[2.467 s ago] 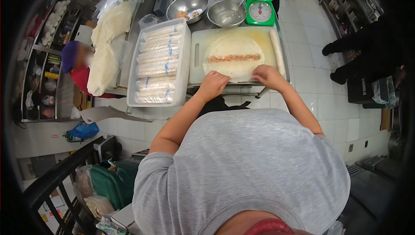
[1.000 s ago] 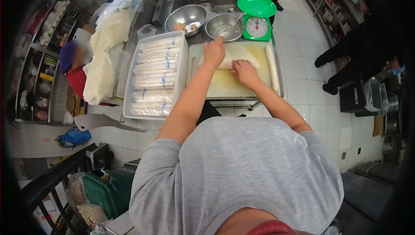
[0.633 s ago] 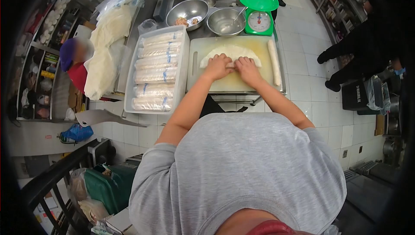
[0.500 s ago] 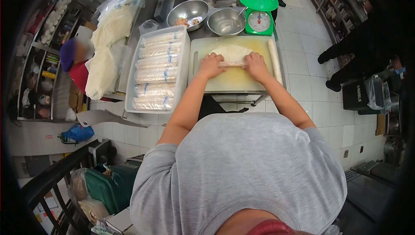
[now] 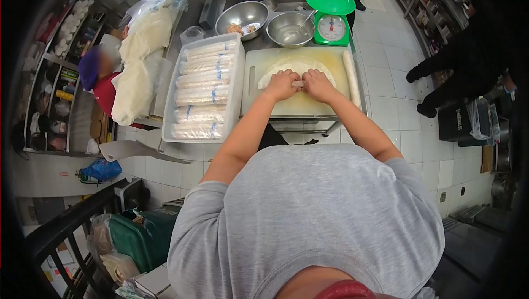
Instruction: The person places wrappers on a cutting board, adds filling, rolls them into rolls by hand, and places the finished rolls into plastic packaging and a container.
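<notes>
A pale round wrapper sheet (image 5: 295,64) lies on the yellow-stained cutting board (image 5: 275,108), its near edge rolled up around something inside. My left hand (image 5: 283,85) presses on the rolled edge with curled fingers. Close beside it, my right hand (image 5: 319,86) grips the same edge, also with bent fingers. A short piece of the roll (image 5: 298,84) shows between the two hands; the rest is under them. Along the board's right side lies a long pale roll (image 5: 351,79).
Left of the board stands a white tub (image 5: 241,73) of plastic-wrapped rolls. Behind are a steel bowl (image 5: 256,14) with some filling, another bowl (image 5: 290,32) with liquid and a spoon, and a green scale (image 5: 330,4). One person (image 5: 102,81) is at left; another's dark-clad legs (image 5: 449,73) at right.
My two hands have drawn in from the roll's ends toward its middle, now almost touching. The view has shifted slightly.
</notes>
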A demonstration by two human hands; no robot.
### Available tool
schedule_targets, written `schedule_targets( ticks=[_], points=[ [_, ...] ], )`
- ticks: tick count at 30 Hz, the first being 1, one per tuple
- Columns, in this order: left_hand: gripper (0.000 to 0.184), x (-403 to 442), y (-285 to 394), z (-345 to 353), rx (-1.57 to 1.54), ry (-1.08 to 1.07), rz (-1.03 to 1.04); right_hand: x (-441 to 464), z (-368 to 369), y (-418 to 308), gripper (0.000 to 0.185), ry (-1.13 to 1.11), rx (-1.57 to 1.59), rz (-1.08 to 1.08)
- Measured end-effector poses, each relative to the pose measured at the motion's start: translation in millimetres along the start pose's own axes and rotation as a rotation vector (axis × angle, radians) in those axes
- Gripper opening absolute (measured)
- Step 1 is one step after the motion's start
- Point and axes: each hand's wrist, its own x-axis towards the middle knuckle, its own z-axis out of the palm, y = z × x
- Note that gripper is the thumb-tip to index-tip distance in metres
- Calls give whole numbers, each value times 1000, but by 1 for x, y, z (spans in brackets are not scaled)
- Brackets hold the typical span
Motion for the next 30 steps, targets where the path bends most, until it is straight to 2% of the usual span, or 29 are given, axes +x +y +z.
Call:
schedule_targets(
  ticks=[3,6,9,12,15,18,21,23,27,30],
  points=[
    [36,0,0,-3,-32,-13,-17,1,-7,0,29,-66,-12,20],
    [35,-14,-12,-14,20,7,-97,-17,-24,7,29,40,-9,59],
    [34,-38,-34,-20,24,119,-187,-32,-29,19,30,79,-74,72],
    [33,-44,-43,-15,-22,159,-198,-35,-28,22,30,146,21,35],
    [31,-42,-53,-12,-210,206,-193,-34,-33,25,28,135,133,61],
    [27,-36,-63,-10,-380,219,-194,-25,-40,27,25,26,139,174],
    [25,-28,-70,-5,-357,256,-221,-13,-33,6,23,304,-89,123],
    [23,-25,-68,-6,-248,327,-216,-4,-28,-24,30,363,1,11],
    [20,-21,-45,-18,-97,506,-156,6,-6,-37,27,265,-61,-47],
    [21,-21,-26,-23,16,492,56,16,-1,-22,28,249,-32,-57]
  ],
)
